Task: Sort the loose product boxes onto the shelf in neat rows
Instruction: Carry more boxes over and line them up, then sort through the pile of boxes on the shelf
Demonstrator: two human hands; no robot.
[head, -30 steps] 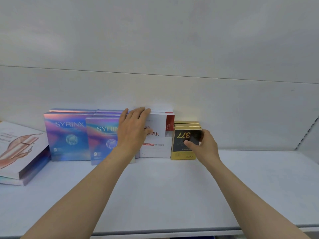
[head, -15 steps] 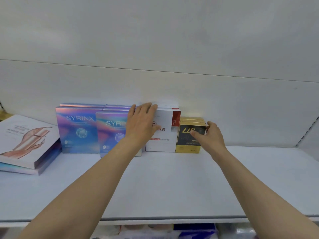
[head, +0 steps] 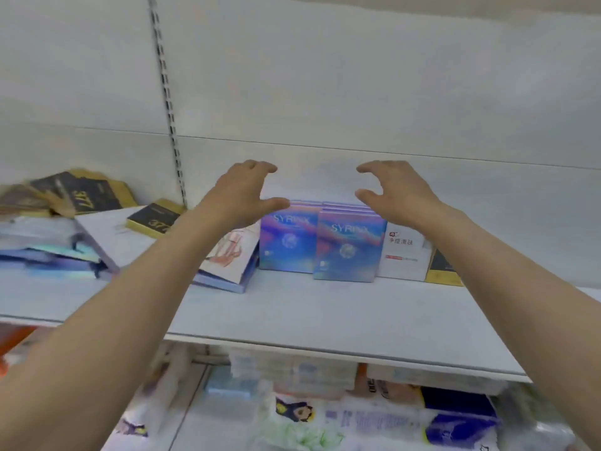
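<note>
— On the white shelf (head: 325, 310), what stands in the row?

— Two iridescent SYRINX boxes: the rear SYRINX box (head: 287, 242) upright near the back wall, the front SYRINX box (head: 346, 247) overlapping its right side and set slightly forward. Just right of them stands a white box with red print (head: 405, 253), then a gold-edged black box (head: 444, 271), partly hidden behind the right forearm.

— And the hands?

— Both are raised in front of the back wall, above the row and touching nothing. The left hand (head: 242, 193) and the right hand (head: 395, 190) face each other, fingers spread wide and loosely curved, thumbs below, holding nothing.

— What remains unsorted?

— A flat box with a figure drawing (head: 232, 255) lies tilted just left of the SYRINX boxes. Farther left, a loose black-and-gold 377 box (head: 153, 219) rests on a white carton, beside a blurred heap of boxes (head: 55, 229). A lower shelf (head: 325, 415) holds blurred packages.
</note>
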